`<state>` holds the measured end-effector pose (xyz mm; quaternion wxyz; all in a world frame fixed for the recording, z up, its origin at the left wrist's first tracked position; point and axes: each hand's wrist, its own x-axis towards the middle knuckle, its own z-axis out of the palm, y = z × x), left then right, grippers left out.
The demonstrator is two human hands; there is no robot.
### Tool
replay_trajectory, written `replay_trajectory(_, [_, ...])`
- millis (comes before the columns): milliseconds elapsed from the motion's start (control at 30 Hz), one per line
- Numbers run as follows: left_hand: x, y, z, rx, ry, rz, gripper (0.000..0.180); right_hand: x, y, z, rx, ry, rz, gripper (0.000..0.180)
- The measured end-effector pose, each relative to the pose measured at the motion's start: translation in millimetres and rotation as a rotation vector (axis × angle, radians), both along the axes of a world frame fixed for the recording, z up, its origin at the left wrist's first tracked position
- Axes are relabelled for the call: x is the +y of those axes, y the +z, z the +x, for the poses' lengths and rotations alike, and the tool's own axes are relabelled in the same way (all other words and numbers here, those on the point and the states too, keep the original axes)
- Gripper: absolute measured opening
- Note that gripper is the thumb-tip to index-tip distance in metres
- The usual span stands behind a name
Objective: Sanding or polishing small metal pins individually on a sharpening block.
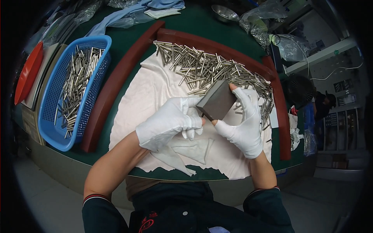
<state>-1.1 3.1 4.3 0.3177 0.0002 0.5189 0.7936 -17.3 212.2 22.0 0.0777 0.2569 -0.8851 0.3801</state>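
My right hand (pixel 244 122), in a white glove with cut fingertips, grips a dark grey rectangular block (pixel 216 100) between thumb and fingers. My left hand (pixel 169 120), also white-gloved, is closed at the block's lower left corner, pinching what looks like a thin metal pin (pixel 202 115) against it. Both hands hover over a white cloth (pixel 155 89) spread on the green table. Behind the block lies a wide heap of short metal pins (pixel 202 66) on the cloth.
A blue plastic basket (pixel 50 112) with several metal pins sits at the left, beside an orange lid (pixel 28 72). A dark red raised border (pixel 112 83) curves around the cloth. Clear plastic bags (pixel 268 23), a metal bowl (pixel 224 13) and blue fabric (pixel 132 11) lie at the back.
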Motion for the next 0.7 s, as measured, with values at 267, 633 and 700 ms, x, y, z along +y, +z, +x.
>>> replay_trajectory(267, [0,0,1,0.014,-0.003,-0.025,0.040,-1,-3,-3,-0.031,0.040,-0.069,0.079])
replay_trajectory(633, [2,7,-1,0.023,0.010,-0.071,0.041,-6,-13,6,0.283,-0.065,0.023,0.080])
replay_trajectory(700, [1,8,-1,0.007,0.020,-0.046,0.042,-8,-15,10,0.368,-0.067,0.006,0.080])
